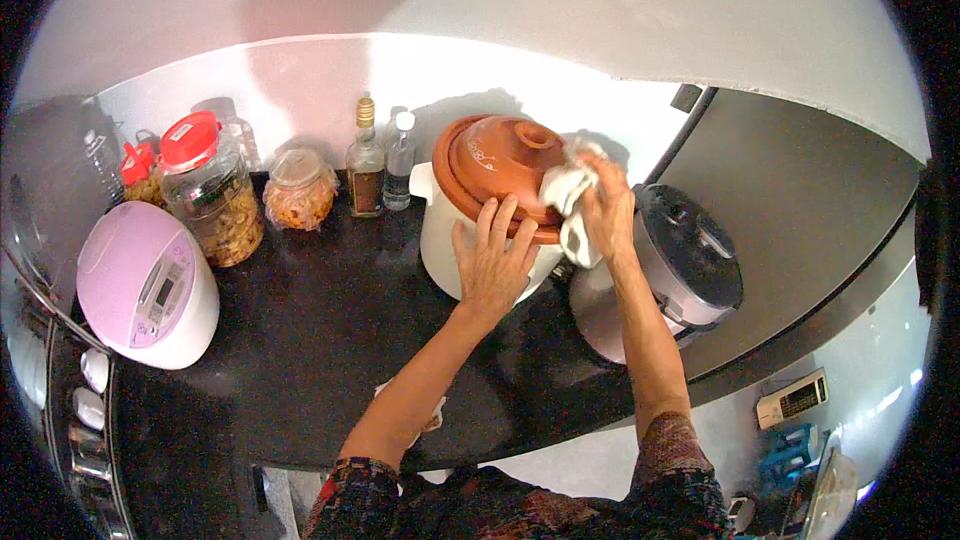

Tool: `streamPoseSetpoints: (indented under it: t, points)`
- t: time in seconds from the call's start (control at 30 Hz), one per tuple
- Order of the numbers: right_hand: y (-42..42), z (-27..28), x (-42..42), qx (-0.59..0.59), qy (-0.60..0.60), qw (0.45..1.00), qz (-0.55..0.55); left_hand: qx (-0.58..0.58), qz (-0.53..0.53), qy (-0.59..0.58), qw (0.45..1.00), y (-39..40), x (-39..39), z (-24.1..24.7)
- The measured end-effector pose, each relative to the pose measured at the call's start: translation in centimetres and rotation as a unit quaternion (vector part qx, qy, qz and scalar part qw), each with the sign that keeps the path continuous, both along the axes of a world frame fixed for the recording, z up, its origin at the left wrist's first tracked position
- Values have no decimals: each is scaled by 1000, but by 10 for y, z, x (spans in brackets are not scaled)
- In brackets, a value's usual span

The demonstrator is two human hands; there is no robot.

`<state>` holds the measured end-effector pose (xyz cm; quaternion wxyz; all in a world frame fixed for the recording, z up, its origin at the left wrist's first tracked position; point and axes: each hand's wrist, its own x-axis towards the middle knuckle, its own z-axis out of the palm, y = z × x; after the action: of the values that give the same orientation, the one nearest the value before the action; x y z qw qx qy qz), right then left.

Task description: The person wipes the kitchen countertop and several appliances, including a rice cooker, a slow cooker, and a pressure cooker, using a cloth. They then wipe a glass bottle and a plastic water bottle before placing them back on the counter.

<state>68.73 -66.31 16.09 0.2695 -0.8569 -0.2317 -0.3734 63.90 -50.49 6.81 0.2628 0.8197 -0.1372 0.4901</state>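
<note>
In front of me on the dark countertop stands a white cooker pot (444, 247) topped by a brown clay lid (487, 157) with a round knob and a pale flower print. My left hand (495, 251) rests with spread fingers against the near rim of the lid. A white patterned cloth (568, 191) is bunched in my right hand (609, 206) and lies against the lid's right side. Part of the cloth hangs down beside the pot, and it looks blurred at its top.
A grey rice cooker (675, 262) stands close on the right, by a large grey panel (795, 217). To the left are a lilac-lidded rice cooker (142, 285), a red-lidded jar (217, 217), a plastic-wrapped jar (300, 191), a glass bottle (366, 172) and a clear bottle (399, 165).
</note>
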Motion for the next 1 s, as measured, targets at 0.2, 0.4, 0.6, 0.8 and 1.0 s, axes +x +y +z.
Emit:
streamPoseSetpoints:
  t: [0.2,0.4,0.6,0.8,1.0]
  points:
    - [7,5,42,-75,98,982,-142,-34,-92,20,995,21,6,25]
    - [6,1,16,-121,21,992,21,72,-69,115,988,36,16,45]
    - [10,-9,6,-93,-1,996,9,80,-71,133,985,36,15,46]
    - [-5,-11,64,-12,80,996,-49,67,-84,121,987,39,17,44]
    - [-26,-10,140,102,250,962,47,55,-94,117,987,38,18,43]
